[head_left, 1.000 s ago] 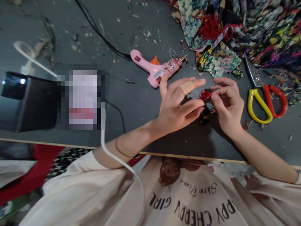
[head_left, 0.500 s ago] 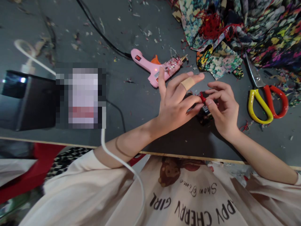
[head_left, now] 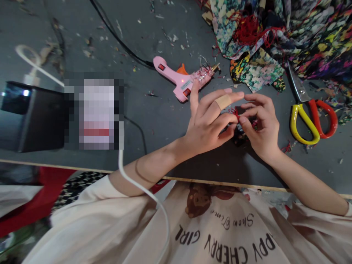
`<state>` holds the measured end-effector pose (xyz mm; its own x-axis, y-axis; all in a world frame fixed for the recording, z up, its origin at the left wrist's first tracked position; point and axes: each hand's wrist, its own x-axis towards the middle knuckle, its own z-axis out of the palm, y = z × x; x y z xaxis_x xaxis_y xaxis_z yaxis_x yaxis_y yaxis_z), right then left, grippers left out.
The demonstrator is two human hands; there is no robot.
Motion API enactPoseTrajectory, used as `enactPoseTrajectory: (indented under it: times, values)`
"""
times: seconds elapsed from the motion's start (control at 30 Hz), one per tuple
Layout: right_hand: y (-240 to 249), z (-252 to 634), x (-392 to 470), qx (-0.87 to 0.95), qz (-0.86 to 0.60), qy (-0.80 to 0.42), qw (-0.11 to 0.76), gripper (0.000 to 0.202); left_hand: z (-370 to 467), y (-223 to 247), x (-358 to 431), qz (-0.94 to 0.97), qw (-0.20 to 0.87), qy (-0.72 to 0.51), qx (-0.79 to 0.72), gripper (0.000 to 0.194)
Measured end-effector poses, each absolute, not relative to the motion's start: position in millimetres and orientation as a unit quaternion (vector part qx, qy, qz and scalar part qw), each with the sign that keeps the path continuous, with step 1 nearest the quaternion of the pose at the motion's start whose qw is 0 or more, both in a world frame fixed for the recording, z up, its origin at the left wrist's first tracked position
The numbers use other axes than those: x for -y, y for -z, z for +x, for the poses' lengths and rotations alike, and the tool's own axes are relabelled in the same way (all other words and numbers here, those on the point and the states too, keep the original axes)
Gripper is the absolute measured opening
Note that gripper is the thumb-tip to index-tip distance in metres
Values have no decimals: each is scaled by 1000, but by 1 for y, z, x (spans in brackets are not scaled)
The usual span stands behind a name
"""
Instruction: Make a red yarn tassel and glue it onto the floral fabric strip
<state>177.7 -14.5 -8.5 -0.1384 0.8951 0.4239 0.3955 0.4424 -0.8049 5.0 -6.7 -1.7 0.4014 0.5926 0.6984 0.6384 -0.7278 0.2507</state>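
Observation:
Between the fingertips of both hands is a small tangle of red thread (head_left: 234, 113). My left hand (head_left: 210, 119) pinches it with thumb and forefinger, a tan band round one finger. My right hand (head_left: 262, 126) closes on the thread from the other side, thumb against forefinger. Below the fingertips, partly hidden by the right hand, is a small dark patterned piece (head_left: 239, 135). Just beyond my left hand lies a pink glue gun (head_left: 178, 80) with a lit orange light.
Yellow-and-red-handled scissors (head_left: 305, 106) lie on the right. Floral fabric (head_left: 316, 40) with red thread is heaped at the back right. A black box (head_left: 41, 121), a pixelated object (head_left: 97, 113) and a white cable (head_left: 143, 189) are on the left. Scraps litter the grey table (head_left: 154, 128).
My left hand has shifted slightly to the right, its raised fingers now closer to the right hand's fingertips. My right hand has hardly moved.

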Motion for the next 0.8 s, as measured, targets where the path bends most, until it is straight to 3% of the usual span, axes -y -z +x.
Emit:
enactPoseTrajectory:
  times: [0.57,0.8]
  values:
    - [8,187,7,770,-422,-235,417,3,-2,1,5,-869,-45,333,364,8]
    - [10,189,6,782,-400,-255,404,9,0,0,3,-862,-42,365,348,8]
